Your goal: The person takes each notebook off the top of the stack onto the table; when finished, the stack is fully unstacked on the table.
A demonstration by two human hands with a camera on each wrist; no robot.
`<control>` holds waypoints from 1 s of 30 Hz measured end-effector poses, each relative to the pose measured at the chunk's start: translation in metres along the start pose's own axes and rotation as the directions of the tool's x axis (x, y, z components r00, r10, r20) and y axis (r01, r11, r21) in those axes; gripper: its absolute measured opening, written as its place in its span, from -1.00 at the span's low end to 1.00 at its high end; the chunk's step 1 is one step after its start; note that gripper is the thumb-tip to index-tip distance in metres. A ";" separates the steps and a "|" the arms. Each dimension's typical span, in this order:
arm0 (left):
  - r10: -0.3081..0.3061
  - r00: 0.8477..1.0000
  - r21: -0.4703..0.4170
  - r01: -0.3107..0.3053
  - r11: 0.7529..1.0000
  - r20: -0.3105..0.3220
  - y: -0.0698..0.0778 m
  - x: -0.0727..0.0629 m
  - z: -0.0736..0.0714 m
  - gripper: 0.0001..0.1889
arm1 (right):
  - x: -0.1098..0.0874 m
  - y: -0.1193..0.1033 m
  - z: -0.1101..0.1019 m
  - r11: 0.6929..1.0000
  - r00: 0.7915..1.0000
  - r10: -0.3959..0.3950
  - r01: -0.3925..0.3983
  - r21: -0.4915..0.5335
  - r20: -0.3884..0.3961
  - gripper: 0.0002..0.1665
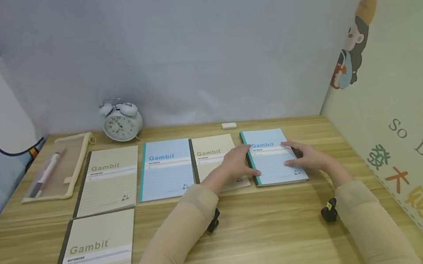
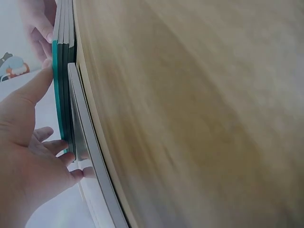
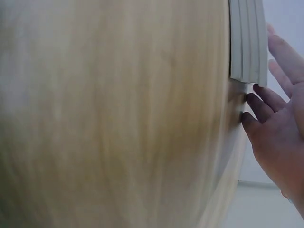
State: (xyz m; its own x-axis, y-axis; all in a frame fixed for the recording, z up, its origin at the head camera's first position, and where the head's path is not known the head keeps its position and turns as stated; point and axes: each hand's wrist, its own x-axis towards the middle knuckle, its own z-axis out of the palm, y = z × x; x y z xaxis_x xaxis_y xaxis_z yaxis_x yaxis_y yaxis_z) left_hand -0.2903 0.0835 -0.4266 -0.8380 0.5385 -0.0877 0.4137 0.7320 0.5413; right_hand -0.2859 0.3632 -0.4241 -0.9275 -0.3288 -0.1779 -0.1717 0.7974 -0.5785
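A stack of notebooks (image 1: 271, 159), with a blue "Gambit" notebook on top, lies at the right of the row. My left hand (image 1: 237, 162) reaches over a beige notebook (image 1: 209, 143) and touches the stack's left side. In the left wrist view its thumb and fingers are spread along the teal and dark spines (image 2: 61, 95). My right hand (image 1: 308, 155) is at the opposite side, thumb and forefinger on the top cover's right edge. The right wrist view shows its fingers extended beside the layered page edges (image 3: 249, 42).
Left of the beige notebook lie another blue notebook (image 1: 166, 173) and a beige one (image 1: 107, 181), with a further beige notebook (image 1: 96, 263) nearer. A mesh pouch (image 1: 73, 168) holding a marker, an alarm clock (image 1: 122, 123) and a small white block (image 1: 229, 126) are along the back.
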 end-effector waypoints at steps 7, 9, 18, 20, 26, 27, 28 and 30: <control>-0.015 1.000 -0.029 0.015 0.999 -0.019 -0.001 0.001 0.002 -0.02 | -0.002 -0.002 0.000 0.999 1.000 0.014 -0.014 0.036 -0.010 -0.09; -0.021 0.999 -0.046 0.020 0.999 -0.028 -0.001 0.002 0.002 -0.01 | -0.003 -0.003 -0.001 0.998 1.000 0.010 -0.009 0.060 -0.010 -0.10; -0.025 0.999 -0.175 0.017 0.984 -0.048 0.002 0.003 -0.002 0.05 | -0.006 -0.008 -0.008 0.994 1.000 -0.013 0.016 0.110 -0.024 -0.12; -0.017 0.998 -0.224 0.004 0.975 -0.054 0.003 0.003 -0.002 0.05 | -0.008 -0.008 -0.009 0.992 0.999 -0.013 0.017 0.127 -0.030 -0.15; -0.018 0.993 -0.375 -0.028 0.927 -0.119 0.006 0.005 -0.003 0.03 | -0.012 -0.011 -0.013 0.986 0.998 -0.006 0.017 0.168 -0.070 -0.20; -0.026 0.991 -0.396 -0.029 0.918 -0.134 0.008 0.005 -0.003 0.02 | -0.012 -0.012 -0.013 0.985 0.997 -0.007 0.021 0.169 -0.079 -0.20; -0.034 0.988 -0.419 -0.031 0.907 -0.148 0.009 0.005 -0.004 0.01 | -0.012 -0.013 -0.013 0.985 0.996 -0.010 0.025 0.172 -0.088 -0.20; -0.059 0.983 -0.445 -0.026 0.895 -0.176 0.012 0.005 -0.006 -0.01 | -0.012 -0.014 -0.013 0.982 0.994 -0.014 0.033 0.187 -0.104 -0.20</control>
State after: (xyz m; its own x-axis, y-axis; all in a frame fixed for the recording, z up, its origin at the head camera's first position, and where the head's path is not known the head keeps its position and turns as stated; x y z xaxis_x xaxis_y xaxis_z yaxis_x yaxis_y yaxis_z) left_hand -0.2915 0.0930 -0.4157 -0.9107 0.4120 0.0291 0.2338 0.4561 0.8587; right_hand -0.2763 0.3626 -0.4033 -0.9546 -0.2854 -0.0859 -0.1374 0.6769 -0.7231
